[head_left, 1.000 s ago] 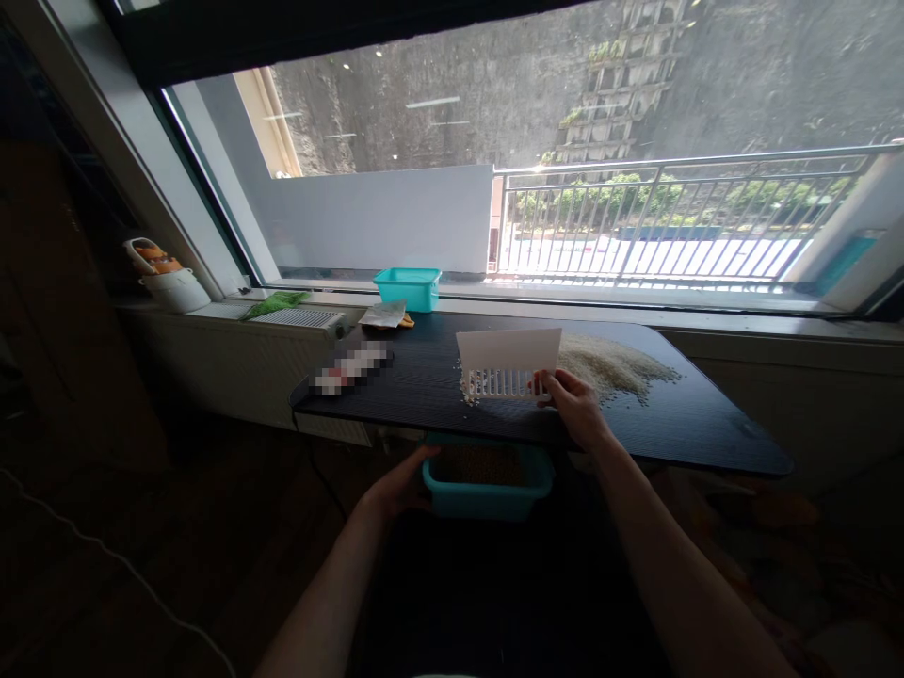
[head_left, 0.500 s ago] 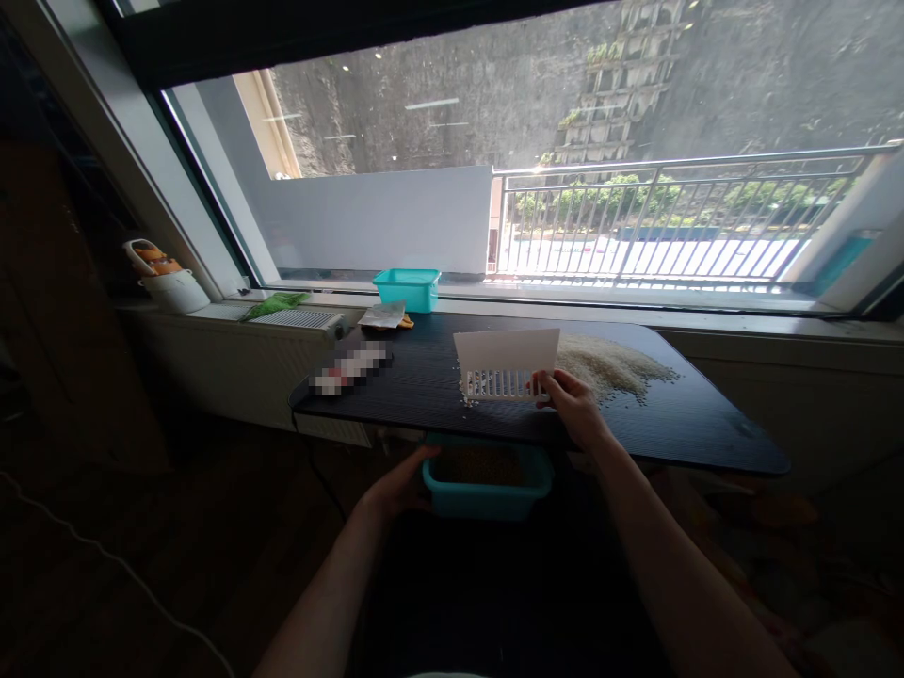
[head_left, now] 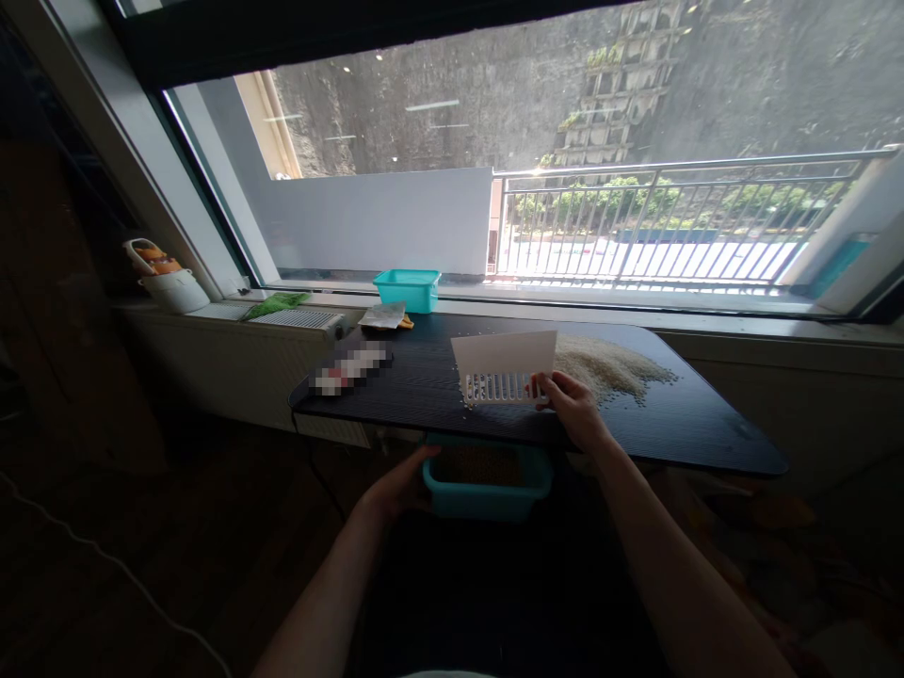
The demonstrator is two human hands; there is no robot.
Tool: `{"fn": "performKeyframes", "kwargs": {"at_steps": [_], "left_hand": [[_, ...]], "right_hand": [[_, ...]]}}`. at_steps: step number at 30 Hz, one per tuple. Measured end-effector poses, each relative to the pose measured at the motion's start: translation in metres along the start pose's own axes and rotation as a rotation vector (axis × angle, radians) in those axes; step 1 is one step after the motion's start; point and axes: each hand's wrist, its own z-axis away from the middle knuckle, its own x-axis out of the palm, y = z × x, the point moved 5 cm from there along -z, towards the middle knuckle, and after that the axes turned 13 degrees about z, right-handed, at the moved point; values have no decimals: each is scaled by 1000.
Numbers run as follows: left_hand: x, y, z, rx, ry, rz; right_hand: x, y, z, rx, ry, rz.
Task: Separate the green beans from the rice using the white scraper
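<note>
My right hand [head_left: 573,410] grips the right end of a white slotted plastic scraper [head_left: 503,365] standing upright on the black table [head_left: 692,428]. A few white grains lie at the scraper's foot. Behind it and to the right spreads a pile of white rice [head_left: 607,365]. My left hand [head_left: 399,487] holds the left side of a teal plastic tub [head_left: 486,499] just below the table's near edge. The tub has brownish grains inside.
A second teal tub [head_left: 408,287] stands on the window sill, with a packet [head_left: 383,316] beside it. A blurred-out item [head_left: 351,367] lies on the table's left part. A white pot [head_left: 174,288] and a green thing [head_left: 275,303] sit on the radiator shelf at left.
The scraper has slid a little to the left along the table with my right hand. My left hand and the tub have stayed in place.
</note>
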Motion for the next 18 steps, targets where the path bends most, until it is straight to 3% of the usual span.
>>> {"fn": "performKeyframes", "kwargs": {"at_steps": [18], "left_hand": [[1, 1, 1, 8, 5, 4]], "right_hand": [[-3, -1, 3, 28, 29, 20]]}}
